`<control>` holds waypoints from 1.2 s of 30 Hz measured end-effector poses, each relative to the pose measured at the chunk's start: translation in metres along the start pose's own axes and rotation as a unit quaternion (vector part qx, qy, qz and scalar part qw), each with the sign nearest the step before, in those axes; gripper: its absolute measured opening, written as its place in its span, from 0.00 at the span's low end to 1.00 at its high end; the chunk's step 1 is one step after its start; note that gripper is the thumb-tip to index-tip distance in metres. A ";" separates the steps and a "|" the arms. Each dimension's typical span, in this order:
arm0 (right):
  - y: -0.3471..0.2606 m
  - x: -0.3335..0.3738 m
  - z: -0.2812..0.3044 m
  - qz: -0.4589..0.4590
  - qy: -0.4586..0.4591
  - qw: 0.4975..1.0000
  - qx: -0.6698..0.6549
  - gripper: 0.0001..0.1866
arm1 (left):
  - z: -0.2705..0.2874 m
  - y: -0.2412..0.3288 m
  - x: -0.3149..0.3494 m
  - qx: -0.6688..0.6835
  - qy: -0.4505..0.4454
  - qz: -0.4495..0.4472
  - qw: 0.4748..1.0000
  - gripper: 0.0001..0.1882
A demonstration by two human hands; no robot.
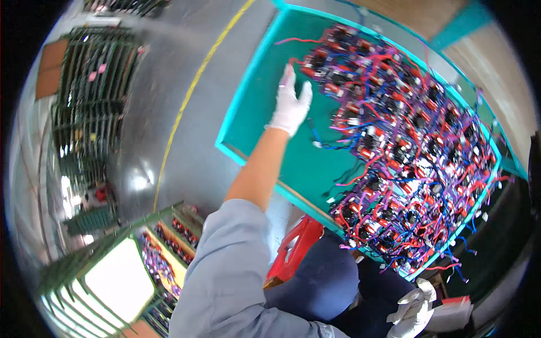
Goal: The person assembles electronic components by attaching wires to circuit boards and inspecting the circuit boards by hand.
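Observation:
My left hand (pixel 290 107), in a white glove, reaches over the bare part of a teal tray (pixel 256 107). Its fingers are stretched out and its thumb stands apart, with nothing visible in the grip. The fingertips are next to a red wire at the edge of a dense batch of small wired circuit boards (pixel 406 129). These boards carry red, purple and blue leads with white connectors, some hanging over the tray's rim. Low on the right, beside my dark-clothed legs, my right hand (pixel 414 312) is also in a white glove. Its fingers look loosely apart, with nothing seen in them.
A red plastic bin (pixel 296 248) stands below the tray's near edge. At lower left, a green rack (pixel 118 248) holds more boards. Racks of upright panels (pixel 93 101) line the far left, beyond a yellow floor line (pixel 194 84). A whitish box (pixel 451 315) lies beside my right hand.

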State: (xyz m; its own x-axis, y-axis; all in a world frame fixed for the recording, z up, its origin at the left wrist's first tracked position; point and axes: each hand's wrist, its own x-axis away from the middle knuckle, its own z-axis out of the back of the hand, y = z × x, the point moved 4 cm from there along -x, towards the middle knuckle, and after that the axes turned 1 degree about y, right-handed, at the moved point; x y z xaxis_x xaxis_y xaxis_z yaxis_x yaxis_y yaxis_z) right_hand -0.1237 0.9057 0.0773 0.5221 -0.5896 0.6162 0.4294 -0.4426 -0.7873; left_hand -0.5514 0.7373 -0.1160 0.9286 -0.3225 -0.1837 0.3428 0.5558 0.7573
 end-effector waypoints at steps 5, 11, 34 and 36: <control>-0.003 -0.007 -0.022 0.064 0.002 0.998 -0.012 0.25 | 0.079 0.008 0.110 -0.134 0.128 0.016 0.983 0.22; 0.012 -0.023 -0.035 0.087 -0.064 0.994 0.032 0.21 | 0.165 0.013 0.301 -0.129 0.150 0.079 0.977 0.18; 0.027 0.038 -0.024 0.058 -0.077 0.991 0.091 0.23 | 0.573 -0.144 0.641 -0.304 0.401 0.618 0.604 0.40; 0.020 0.017 0.009 0.098 -0.070 0.986 0.118 0.24 | 0.603 -0.124 0.618 -0.283 0.361 0.679 0.573 0.45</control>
State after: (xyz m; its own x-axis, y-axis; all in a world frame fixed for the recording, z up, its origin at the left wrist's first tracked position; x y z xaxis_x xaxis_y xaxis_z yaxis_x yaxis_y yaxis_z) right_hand -0.0994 0.8930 0.0725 0.7014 -0.5417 0.4633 0.4611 -0.1509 -0.8744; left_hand -0.1058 0.0067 0.0547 0.1410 0.9895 -0.0326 -0.9640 0.1447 0.2230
